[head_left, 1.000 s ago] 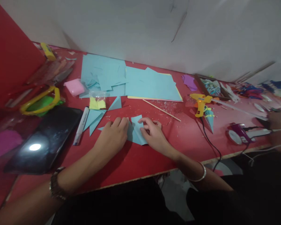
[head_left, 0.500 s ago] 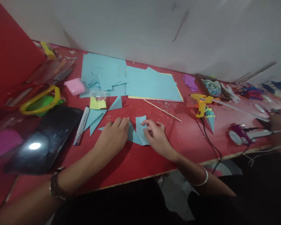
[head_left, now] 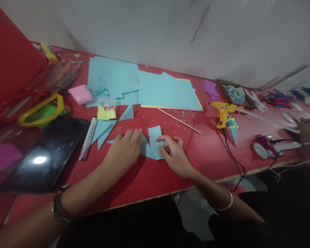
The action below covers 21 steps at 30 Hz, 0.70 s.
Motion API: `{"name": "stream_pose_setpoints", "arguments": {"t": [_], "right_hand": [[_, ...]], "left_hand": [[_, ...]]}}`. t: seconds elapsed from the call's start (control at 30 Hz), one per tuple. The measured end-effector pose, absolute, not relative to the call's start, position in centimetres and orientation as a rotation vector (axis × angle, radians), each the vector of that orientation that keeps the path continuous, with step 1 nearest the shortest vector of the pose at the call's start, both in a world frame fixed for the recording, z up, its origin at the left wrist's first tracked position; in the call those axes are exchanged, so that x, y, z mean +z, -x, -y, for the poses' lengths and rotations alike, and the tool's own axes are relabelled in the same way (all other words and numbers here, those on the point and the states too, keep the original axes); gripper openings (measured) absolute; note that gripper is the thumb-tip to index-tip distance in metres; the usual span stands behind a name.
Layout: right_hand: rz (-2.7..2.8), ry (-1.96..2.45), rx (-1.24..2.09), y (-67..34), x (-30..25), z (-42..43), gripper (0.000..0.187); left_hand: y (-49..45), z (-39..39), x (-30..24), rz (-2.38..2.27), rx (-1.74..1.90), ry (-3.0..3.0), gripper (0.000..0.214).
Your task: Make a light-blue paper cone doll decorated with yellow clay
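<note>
Paper (head_left: 155,143): on table (head_left: 209,162), 6 o'clock from sheets (head_left: 167,93), between the hands.
Left hand (head_left: 124,150): flat, unclenched, pressing its 9 o'clock side.
Right hand (head_left: 174,155): curled, fingertips at its 3 o'clock edge; cannot tell whether it pinches.

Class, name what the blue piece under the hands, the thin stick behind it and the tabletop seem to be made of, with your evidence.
Blue piece: matte paper, thin, flat, sharply creased.
Thin stick: probably wood or bamboo; pale, straight, dull.
Tabletop: likely board with a smooth red coat; a pale raw edge shows along the front.
</note>
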State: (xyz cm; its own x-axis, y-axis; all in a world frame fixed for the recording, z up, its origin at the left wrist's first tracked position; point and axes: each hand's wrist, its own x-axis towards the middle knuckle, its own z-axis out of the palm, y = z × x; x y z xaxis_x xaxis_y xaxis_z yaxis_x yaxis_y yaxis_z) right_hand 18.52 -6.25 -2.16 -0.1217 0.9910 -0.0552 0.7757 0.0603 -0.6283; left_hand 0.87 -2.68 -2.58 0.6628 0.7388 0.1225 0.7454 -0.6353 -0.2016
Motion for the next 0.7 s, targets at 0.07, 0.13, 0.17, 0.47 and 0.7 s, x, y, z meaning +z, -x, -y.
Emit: {"name": "stream_pose_setpoints", "arguments": {"t": [0.07,0.13,0.17,0.47,0.7], "right_hand": [[1.965,1.765,0.729,-18.6,-2.2,6.3,0.020],[1.969,1.769,0.715,-18.6,-2.2,6.4,0.020],[1.970,1.773,0.709,-18.6,-2.2,6.4,0.020],[1.989,1.817,0.644,-19.1,-2.3,6.9,0.020],[2.020,1.837,0.601,-20.0,-2.5,6.9,0.021]], "left_hand": [[-0.8,2.7,-2.6,1.182,-0.032,2.645,0.039],[-0.8,2.7,-2.6,1.166,-0.031,2.653,0.039],[-0.8,2.7,-2.6,1.161,-0.037,2.660,0.038],[-0.7,2.7,-2.5,1.099,-0.052,2.626,0.038],[-0.7,2.6,-2.6,1.083,-0.051,2.594,0.041]]}}
